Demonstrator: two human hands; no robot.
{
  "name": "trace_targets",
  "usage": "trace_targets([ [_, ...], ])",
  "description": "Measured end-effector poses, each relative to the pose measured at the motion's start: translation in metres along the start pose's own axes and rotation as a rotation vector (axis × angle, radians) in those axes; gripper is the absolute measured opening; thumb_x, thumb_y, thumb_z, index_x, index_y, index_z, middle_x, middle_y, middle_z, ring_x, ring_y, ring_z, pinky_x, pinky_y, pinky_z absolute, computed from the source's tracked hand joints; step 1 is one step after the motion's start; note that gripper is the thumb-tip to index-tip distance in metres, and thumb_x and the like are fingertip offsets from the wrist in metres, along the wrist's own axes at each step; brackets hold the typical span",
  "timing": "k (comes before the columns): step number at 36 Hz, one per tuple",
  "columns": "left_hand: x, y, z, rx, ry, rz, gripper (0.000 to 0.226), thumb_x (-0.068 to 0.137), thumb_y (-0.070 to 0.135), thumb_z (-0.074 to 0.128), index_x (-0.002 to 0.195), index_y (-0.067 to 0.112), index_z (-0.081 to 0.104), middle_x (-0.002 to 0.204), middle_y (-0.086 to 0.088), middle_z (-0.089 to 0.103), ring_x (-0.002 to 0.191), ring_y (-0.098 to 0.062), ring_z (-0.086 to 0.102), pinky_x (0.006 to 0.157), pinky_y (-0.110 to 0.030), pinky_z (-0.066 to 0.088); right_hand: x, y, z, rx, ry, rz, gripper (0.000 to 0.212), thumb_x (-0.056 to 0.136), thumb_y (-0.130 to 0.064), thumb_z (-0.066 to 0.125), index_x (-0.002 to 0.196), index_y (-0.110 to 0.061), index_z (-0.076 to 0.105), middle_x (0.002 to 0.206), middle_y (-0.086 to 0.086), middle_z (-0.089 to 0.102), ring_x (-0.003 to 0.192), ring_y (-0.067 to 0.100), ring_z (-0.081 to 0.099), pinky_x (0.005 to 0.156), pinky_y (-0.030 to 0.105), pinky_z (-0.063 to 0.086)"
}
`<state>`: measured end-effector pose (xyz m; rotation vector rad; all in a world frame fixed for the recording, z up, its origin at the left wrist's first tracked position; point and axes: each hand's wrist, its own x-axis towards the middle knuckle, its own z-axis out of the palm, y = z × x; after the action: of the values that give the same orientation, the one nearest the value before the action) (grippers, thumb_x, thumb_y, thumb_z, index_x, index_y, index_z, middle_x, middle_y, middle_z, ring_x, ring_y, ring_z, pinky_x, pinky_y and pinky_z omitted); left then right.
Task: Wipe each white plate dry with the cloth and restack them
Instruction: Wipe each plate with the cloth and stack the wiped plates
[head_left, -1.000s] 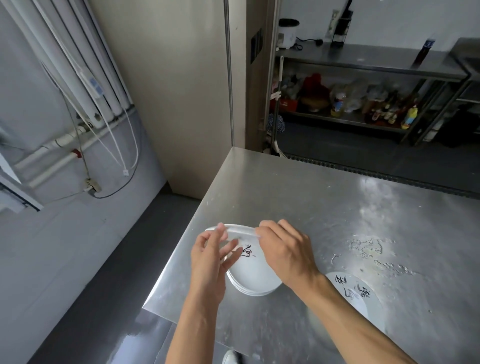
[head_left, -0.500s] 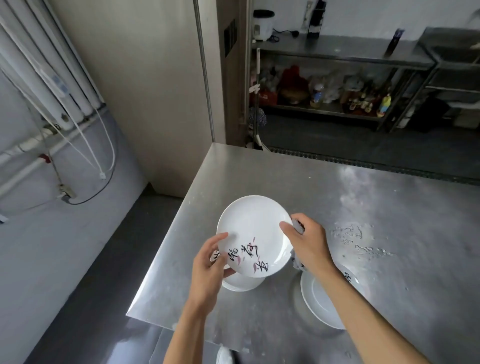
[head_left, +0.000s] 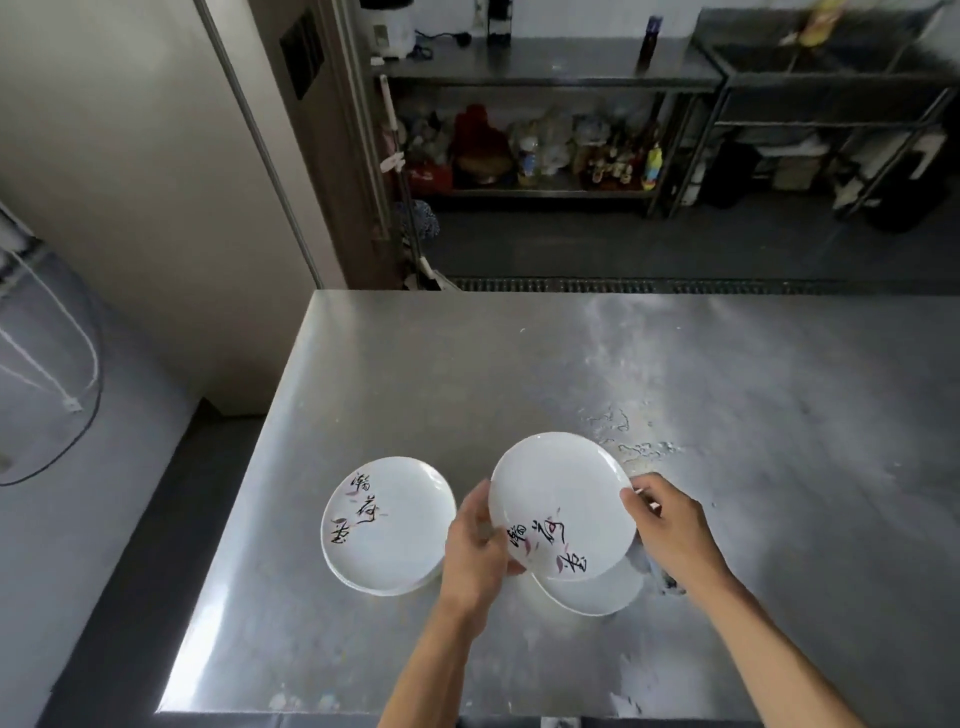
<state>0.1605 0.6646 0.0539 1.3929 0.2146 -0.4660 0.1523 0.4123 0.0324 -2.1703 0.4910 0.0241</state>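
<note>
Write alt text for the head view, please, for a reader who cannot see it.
A left hand and right hand hold a white lettered plate over a steel table. A plate stack sits to its left; another plate lies beneath it.

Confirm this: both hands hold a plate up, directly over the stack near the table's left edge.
Not right. The head view shows the left hand and right hand holding the lifted plate up, but it is over a lower plate that lies to the right of the stack, not over the stack itself.
</note>
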Motion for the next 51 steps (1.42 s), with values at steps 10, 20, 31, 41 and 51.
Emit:
trace_targets([
  [10, 0.049, -0.065, 0.033, 0.243, 0.127, -0.260, 0.045, 0.088, -0.010, 0.046, 0.116, 0.020, 0.066, 0.118, -0.003, 0.072, 0.103, -0.023, 0.072, 0.056, -0.035, 0.062, -0.002, 0.066, -0.001, -0.273, -0.114, 0.250, 0.016, 0.093, -0.029, 0.056, 0.080, -0.020, 0.056, 0.076, -0.004, 0.065, 0.077, 0.022, 0.061, 0.068, 0.035, 0.051],
  [20, 0.077, -0.092, 0.035, 0.476, 0.117, -0.317, 0.060, 0.086, -0.008, 0.049, 0.135, 0.022, 0.065, 0.129, -0.009, 0.064, 0.115, -0.033, 0.068, 0.074, -0.056, 0.065, 0.001, 0.093, 0.014, -0.382, -0.206, 0.369, 0.016, 0.093, -0.031, 0.048, 0.082, -0.021, 0.053, 0.080, -0.005, 0.064, 0.073, 0.019, 0.062, 0.066, 0.034, 0.053],
  [31, 0.075, -0.090, 0.039, 0.486, 0.193, -0.323, 0.062, 0.086, -0.006, 0.048, 0.124, 0.038, 0.070, 0.091, 0.006, 0.070, 0.084, -0.009, 0.069, 0.056, -0.035, 0.065, 0.010, 0.098, 0.016, -0.379, -0.231, 0.362, 0.020, 0.093, -0.033, 0.051, 0.077, -0.020, 0.049, 0.074, -0.005, 0.063, 0.068, 0.018, 0.060, 0.059, 0.032, 0.049],
  [41, 0.071, -0.082, 0.036, 0.463, 0.192, -0.310, 0.057, 0.090, -0.007, 0.047, 0.116, 0.039, 0.069, 0.102, -0.005, 0.074, 0.091, -0.021, 0.071, 0.058, -0.032, 0.064, 0.017, 0.075, 0.015, -0.312, 0.003, 0.159, 0.012, 0.093, -0.034, 0.058, 0.087, -0.027, 0.052, 0.082, -0.014, 0.061, 0.074, 0.019, 0.060, 0.062, 0.032, 0.049],
  [51, 0.061, -0.048, 0.025, 0.348, 0.093, -0.264, 0.034, 0.071, 0.020, 0.061, 0.102, 0.034, 0.068, 0.094, 0.001, 0.074, 0.078, -0.016, 0.065, 0.075, -0.040, 0.062, 0.015, 0.014, 0.054, -0.028, -0.056, -0.045, 0.009, 0.092, -0.041, 0.064, 0.097, -0.038, 0.057, 0.086, -0.024, 0.062, 0.068, -0.004, 0.058, 0.062, 0.022, 0.046],
])
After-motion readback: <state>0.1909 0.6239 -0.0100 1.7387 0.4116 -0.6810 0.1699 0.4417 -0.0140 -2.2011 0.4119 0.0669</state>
